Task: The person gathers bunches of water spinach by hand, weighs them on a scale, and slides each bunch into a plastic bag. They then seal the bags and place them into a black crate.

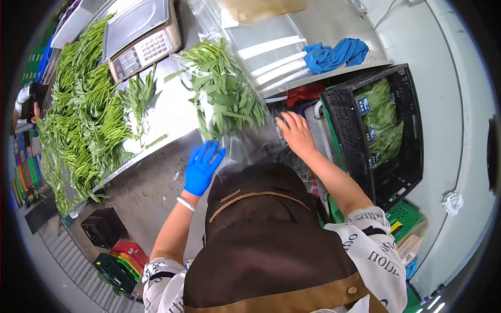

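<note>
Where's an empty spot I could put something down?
The white tabletop has a bare patch between the small loose green sprigs and the leafy green bunch in clear plastic. The flat grey counter looks bare just beyond the crumpled blue cloth. It's crowded on the left, under the long green stem heap, and inside the black plastic crate.

Bright light glares off the tabletop; dark fisheye edges bend.
</note>
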`<state>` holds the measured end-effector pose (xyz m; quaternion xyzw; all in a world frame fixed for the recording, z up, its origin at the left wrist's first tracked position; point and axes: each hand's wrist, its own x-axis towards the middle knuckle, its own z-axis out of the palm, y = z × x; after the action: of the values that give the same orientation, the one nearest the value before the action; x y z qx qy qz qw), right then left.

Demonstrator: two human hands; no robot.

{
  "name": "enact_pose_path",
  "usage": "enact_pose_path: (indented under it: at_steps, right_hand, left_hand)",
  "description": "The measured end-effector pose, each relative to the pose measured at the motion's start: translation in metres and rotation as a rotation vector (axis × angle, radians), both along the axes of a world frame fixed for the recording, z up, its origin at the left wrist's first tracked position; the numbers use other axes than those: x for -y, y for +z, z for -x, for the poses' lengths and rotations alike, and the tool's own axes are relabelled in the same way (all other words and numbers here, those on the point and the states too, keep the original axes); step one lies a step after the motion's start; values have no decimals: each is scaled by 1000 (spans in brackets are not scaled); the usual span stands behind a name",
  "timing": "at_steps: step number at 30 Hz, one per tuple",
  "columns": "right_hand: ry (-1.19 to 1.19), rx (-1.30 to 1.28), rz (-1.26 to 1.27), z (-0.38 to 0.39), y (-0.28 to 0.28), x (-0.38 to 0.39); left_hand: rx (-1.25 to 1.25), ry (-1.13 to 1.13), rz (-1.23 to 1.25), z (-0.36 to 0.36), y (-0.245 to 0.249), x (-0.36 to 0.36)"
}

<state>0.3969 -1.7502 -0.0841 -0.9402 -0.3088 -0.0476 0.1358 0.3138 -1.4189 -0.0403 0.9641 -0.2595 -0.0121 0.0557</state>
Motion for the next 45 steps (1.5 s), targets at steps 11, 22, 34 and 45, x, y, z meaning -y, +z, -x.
enact_pose_path:
  at_steps: [11,22,34,45]
  right_hand:
    - [-15,-1102,-781,-70,1,-23]
    - [-415,-1295,-1167,-55,59,-70]
    - [-243,-467,-485,-73,36,-98]
    - [34,-43,-315,-96,100,-116]
  left_hand:
    - [-820,724,1187,-43,7,-55]
    - [-864,972,960,-50,-75,-74]
    - [-937,1566,1341,-60,-55,-67]
    - [-1272,935,1492,-170,12,-126]
